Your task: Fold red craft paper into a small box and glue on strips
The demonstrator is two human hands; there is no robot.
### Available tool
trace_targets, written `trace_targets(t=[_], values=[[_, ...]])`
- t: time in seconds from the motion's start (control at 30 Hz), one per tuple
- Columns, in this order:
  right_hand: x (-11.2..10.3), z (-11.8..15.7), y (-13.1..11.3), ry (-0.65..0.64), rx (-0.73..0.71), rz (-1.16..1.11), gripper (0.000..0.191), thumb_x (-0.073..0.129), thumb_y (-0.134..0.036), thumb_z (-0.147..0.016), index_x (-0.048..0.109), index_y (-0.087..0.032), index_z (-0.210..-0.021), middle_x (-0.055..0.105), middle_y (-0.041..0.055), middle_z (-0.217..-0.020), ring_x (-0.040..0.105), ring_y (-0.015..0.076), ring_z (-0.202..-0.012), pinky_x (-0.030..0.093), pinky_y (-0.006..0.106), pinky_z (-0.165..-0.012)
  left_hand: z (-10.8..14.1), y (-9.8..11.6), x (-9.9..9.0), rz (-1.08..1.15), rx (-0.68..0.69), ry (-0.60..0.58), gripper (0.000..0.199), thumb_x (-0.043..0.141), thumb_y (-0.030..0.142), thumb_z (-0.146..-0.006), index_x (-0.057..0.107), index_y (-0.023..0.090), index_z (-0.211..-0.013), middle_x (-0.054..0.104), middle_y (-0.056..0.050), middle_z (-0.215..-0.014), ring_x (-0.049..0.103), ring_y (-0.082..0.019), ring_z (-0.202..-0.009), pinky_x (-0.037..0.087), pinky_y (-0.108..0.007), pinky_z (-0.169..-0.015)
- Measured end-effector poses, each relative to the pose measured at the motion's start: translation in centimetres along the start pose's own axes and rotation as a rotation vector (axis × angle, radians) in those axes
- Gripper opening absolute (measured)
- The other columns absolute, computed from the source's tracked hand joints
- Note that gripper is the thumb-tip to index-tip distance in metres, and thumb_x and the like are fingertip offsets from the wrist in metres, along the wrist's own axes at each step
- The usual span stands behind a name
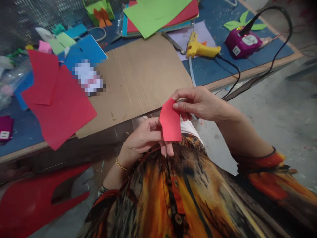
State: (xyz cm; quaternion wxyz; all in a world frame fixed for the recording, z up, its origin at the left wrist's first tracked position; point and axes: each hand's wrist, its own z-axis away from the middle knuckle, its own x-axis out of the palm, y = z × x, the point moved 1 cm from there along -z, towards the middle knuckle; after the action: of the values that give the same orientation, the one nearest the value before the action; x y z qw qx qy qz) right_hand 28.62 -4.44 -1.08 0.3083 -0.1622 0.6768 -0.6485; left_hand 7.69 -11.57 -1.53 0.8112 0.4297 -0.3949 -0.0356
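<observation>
A small piece of red paper (171, 124) is held up between both my hands, just off the table's front edge. My right hand (195, 104) pinches its upper right corner between thumb and fingers. At its left edge my left hand (148, 135) grips it, with some fingers passing behind and showing below it. One side of the piece has a notched outline; its lower edge is straight. Beyond it on the table lies a sheet of brown cardboard (138, 79).
Larger red sheets (66, 109) lie at the left. A yellow glue gun (203, 49) rests near a purple power socket (242, 43), whose black cable (284, 43) hangs over the edge. Scissors (173, 43) and green sheets (156, 15) lie at the back. A red chair (37, 201) stands lower left.
</observation>
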Motion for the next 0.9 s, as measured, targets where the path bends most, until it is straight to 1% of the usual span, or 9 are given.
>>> trace_targets(t=[0.1,0.2,0.33,0.47,0.53,0.63,0.7,0.77,0.9], values=[[0.1,-0.1,0.3,-0.003,0.012,-0.028,0.014,0.073,-0.038,-0.098,0.072,-0.024,-0.098,0.059,-0.0064,-0.057,0.054,0.0115,-0.05,0.042,0.025,-0.047,-0.1,-0.1,0.3,-0.007,-0.03,-0.029,0.025,0.09,0.03,-0.074,0.076,0.011,-0.081,0.076,-0.008,-0.062,0.07,-0.015,-0.047,0.055,-0.018,-0.046],[0.2,-0.2,0.3,0.008,0.014,-0.028,0.013,0.074,-0.037,-0.097,0.072,-0.024,-0.097,0.059,-0.0068,-0.056,0.053,0.0108,-0.048,0.04,0.024,-0.047,-0.4,-0.3,0.5,0.001,-0.038,-0.024,0.021,0.09,0.028,-0.073,0.078,0.011,-0.077,0.076,-0.008,-0.062,0.069,-0.014,-0.047,0.055,-0.017,-0.047],[0.2,-0.4,0.3,0.016,-0.017,0.018,0.012,0.071,-0.035,-0.098,0.07,-0.023,-0.095,0.061,-0.0068,-0.058,0.053,0.0101,-0.048,0.041,0.024,-0.047,-0.7,-0.6,0.4,0.039,-0.016,-0.051,0.026,0.093,0.03,-0.072,0.08,0.011,-0.084,0.078,-0.008,-0.064,0.07,-0.015,-0.049,0.055,-0.018,-0.046],[0.2,-0.6,0.4,-0.002,-0.035,0.043,0.013,0.069,-0.035,-0.098,0.068,-0.022,-0.093,0.06,-0.0069,-0.059,0.052,0.01,-0.049,0.04,0.024,-0.048,-0.9,-0.9,0.1,0.039,-0.008,-0.032,0.034,0.093,0.034,-0.073,0.08,0.01,-0.092,0.078,-0.01,-0.067,0.072,-0.017,-0.052,0.054,-0.019,-0.046],[0.2,-0.8,0.4,0.001,-0.048,0.069,0.014,0.069,-0.034,-0.098,0.068,-0.022,-0.092,0.06,-0.0065,-0.06,0.052,0.01,-0.05,0.039,0.025,-0.049,-0.9,-0.9,0.0,0.043,-0.02,-0.027,0.032,0.093,0.031,-0.071,0.079,0.01,-0.091,0.078,-0.009,-0.066,0.073,-0.018,-0.052,0.055,-0.019,-0.046],[0.2,-0.8,0.3,0.037,-0.088,0.138,0.015,0.068,-0.033,-0.098,0.068,-0.021,-0.089,0.063,-0.0047,-0.067,0.053,0.01,-0.055,0.038,0.026,-0.052,-1.0,-0.9,0.1,0.068,-0.039,-0.063,0.026,0.091,0.027,-0.071,0.079,0.011,-0.087,0.079,-0.008,-0.065,0.072,-0.016,-0.05,0.055,-0.018,-0.048],[0.2,-0.8,0.2,0.076,-0.127,0.19,0.016,0.068,-0.033,-0.098,0.069,-0.02,-0.087,0.065,-0.0031,-0.072,0.055,0.0105,-0.061,0.039,0.026,-0.057,-1.0,-0.9,0.0,0.084,-0.031,-0.086,0.03,0.093,0.033,-0.071,0.078,0.011,-0.085,0.079,-0.009,-0.066,0.072,-0.016,-0.05,0.056,-0.018,-0.049],[0.2,-0.8,0.2,0.105,-0.151,0.228,0.019,0.068,-0.034,-0.098,0.069,-0.019,-0.086,0.065,-0.0023,-0.073,0.055,0.0109,-0.066,0.039,0.026,-0.06,-1.2,-1.1,-0.2,0.085,-0.019,-0.088,0.039,0.096,0.042,-0.07,0.077,0.011,-0.083,0.079,-0.009,-0.066,0.071,-0.016,-0.05,0.056,-0.019,-0.049],[0.2,-1.1,1.0,0.088,-0.139,0.241,0.021,0.065,-0.037,-0.1,0.068,-0.019,-0.09,0.062,-0.0037,-0.067,0.053,0.0104,-0.061,0.038,0.026,-0.058,-1.7,-1.7,-0.5,0.109,0.016,-0.014,0.051,0.1,0.052,-0.066,0.073,0.013,-0.085,0.076,-0.005,-0.062,0.07,-0.015,-0.051,0.053,-0.018,-0.048]])
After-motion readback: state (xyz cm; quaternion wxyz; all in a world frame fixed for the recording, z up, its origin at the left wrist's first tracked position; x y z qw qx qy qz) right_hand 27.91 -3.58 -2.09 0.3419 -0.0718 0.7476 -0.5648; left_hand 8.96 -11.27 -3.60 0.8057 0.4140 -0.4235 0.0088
